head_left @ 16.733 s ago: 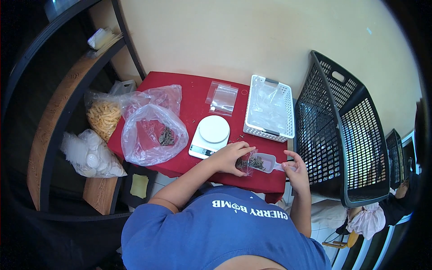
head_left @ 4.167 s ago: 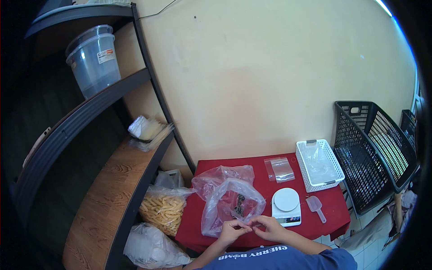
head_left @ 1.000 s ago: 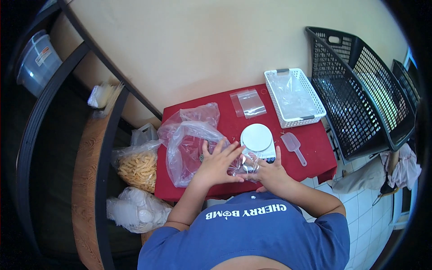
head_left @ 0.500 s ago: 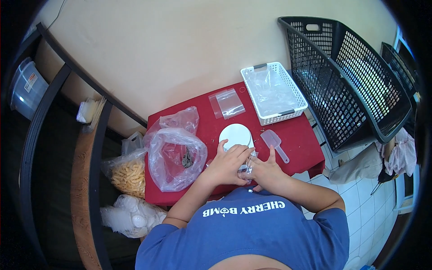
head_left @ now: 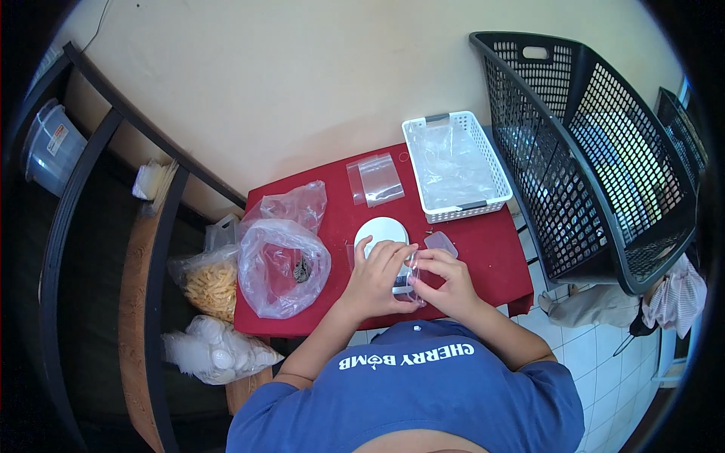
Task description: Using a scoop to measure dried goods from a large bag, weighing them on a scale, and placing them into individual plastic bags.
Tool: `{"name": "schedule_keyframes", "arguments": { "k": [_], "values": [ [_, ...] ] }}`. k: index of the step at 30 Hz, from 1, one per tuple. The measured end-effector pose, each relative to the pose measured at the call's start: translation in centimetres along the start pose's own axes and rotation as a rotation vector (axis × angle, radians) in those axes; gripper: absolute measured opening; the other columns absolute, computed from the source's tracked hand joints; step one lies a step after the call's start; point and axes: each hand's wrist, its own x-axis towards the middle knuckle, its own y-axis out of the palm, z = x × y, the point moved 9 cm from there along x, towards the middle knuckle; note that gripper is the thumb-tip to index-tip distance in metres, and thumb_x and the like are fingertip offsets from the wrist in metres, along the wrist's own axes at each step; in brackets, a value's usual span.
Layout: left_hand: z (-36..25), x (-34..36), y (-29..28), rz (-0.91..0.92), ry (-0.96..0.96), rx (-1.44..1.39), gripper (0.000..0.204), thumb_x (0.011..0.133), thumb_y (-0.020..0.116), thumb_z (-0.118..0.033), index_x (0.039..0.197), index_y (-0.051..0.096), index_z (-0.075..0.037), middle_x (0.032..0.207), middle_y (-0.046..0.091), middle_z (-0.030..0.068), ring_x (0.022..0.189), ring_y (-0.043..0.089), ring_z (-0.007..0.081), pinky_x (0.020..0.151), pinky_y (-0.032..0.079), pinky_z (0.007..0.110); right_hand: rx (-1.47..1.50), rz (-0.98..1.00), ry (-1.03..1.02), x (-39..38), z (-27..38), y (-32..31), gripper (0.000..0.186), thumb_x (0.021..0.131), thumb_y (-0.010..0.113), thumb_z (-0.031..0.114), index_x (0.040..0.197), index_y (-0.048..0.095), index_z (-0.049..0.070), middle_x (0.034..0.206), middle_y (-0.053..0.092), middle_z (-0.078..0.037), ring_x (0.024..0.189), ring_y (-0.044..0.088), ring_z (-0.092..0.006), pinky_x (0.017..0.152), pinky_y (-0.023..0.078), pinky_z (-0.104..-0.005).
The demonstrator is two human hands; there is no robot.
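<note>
My left hand (head_left: 379, 281) and my right hand (head_left: 447, 287) meet at the front edge of the red table. Between them is a small clear plastic bag (head_left: 414, 283); both hands have their fingers bent round its sides. Just behind the left hand stands a round white kitchen scale (head_left: 381, 229), its front partly covered by the fingers and the bag. A clear plastic scoop (head_left: 441, 242) lies beyond the right hand, which hides its handle. Left of my left hand, a large open plastic bag (head_left: 264, 283) holds a little dark, dried-looking stuff (head_left: 301, 269).
Flat clear bags (head_left: 381, 181) lie at the back of the red table (head_left: 483, 264). A white basket (head_left: 468, 208) with clear bags stands back right, beside a tall black crate (head_left: 581, 166). Bags of yellowish snack pieces (head_left: 211, 289) and white lids (head_left: 221, 358) sit left, near a dark rack (head_left: 68, 219).
My right hand's spread fingers have bent inward onto the clear bag, and its hand now covers the scoop's handle. The left hand stays at the bag. The whole view has shifted slightly.
</note>
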Motion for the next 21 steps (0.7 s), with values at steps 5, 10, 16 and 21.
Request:
{"name": "schedule_keyframes", "arguments": {
  "k": [5,10,16,21],
  "values": [
    [0.1,0.5,-0.1,-0.041,-0.029,0.002,0.082,0.049,0.077,-0.038,0.120,0.050,-0.009,0.112,0.053,0.0056,0.107,0.051,0.0227,0.099,0.023,0.051,-0.183,-0.056,-0.105,0.4,0.5,-0.7,0.046,0.062,0.080,0.022,0.102,0.065,0.003,0.110,0.060,-0.010,0.101,0.053,-0.0276,0.088,0.042,-0.0386],
    [0.2,0.4,0.2,-0.028,-0.040,0.027,0.077,0.050,0.076,-0.037,0.117,0.051,-0.009,0.110,0.053,0.0054,0.105,0.051,0.0228,0.099,0.024,0.051,-0.255,-0.054,-0.141,0.6,1.0,-1.1,0.054,0.058,0.082,0.027,0.103,0.064,0.004,0.112,0.059,-0.008,0.101,0.050,-0.0273,0.089,0.041,-0.0391],
    [0.8,0.2,0.8,0.017,-0.055,0.067,0.076,0.049,0.077,-0.039,0.114,0.052,-0.010,0.111,0.053,0.0066,0.105,0.051,0.0235,0.098,0.024,0.051,-0.228,-0.003,-0.059,0.7,0.1,-0.5,0.050,0.062,0.079,0.026,0.104,0.063,0.005,0.111,0.055,-0.007,0.101,0.049,-0.0274,0.087,0.041,-0.0401],
    [2.3,-0.6,-0.9,-0.047,-0.130,-0.006,0.079,0.051,0.082,-0.036,0.116,0.049,-0.006,0.109,0.054,0.0109,0.102,0.053,0.0273,0.094,0.032,0.044,-0.283,-0.158,0.038,-0.2,-3.3,-2.3,0.032,0.075,0.068,0.017,0.105,0.060,0.011,0.108,0.053,-0.010,0.104,0.048,-0.0300,0.086,0.040,-0.0426]
  ]
}}
